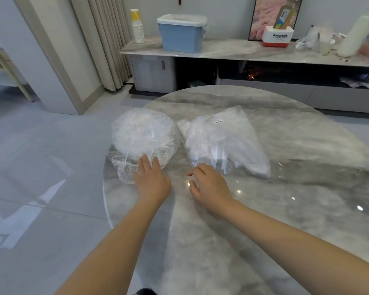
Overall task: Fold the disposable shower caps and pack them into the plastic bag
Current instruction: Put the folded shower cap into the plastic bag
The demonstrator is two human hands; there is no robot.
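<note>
A round stack of clear disposable shower caps (144,137) lies at the left edge of the marble table (285,188). My left hand (151,179) rests flat on the near rim of this stack, fingers straight. To the right lies a clear plastic bag (224,141) with folded white caps inside and a small label near its top. My right hand (209,186) hovers at the bag's near open end, fingers loosely curled, touching or nearly touching the plastic; it grips nothing that I can see.
The round table's left edge runs just beside the stack, with grey floor tiles beyond. Behind the table stands a low cabinet (222,52) carrying a blue lidded box (182,34), stacked paper cups (137,26), a red-and-white box (277,38) and other clutter.
</note>
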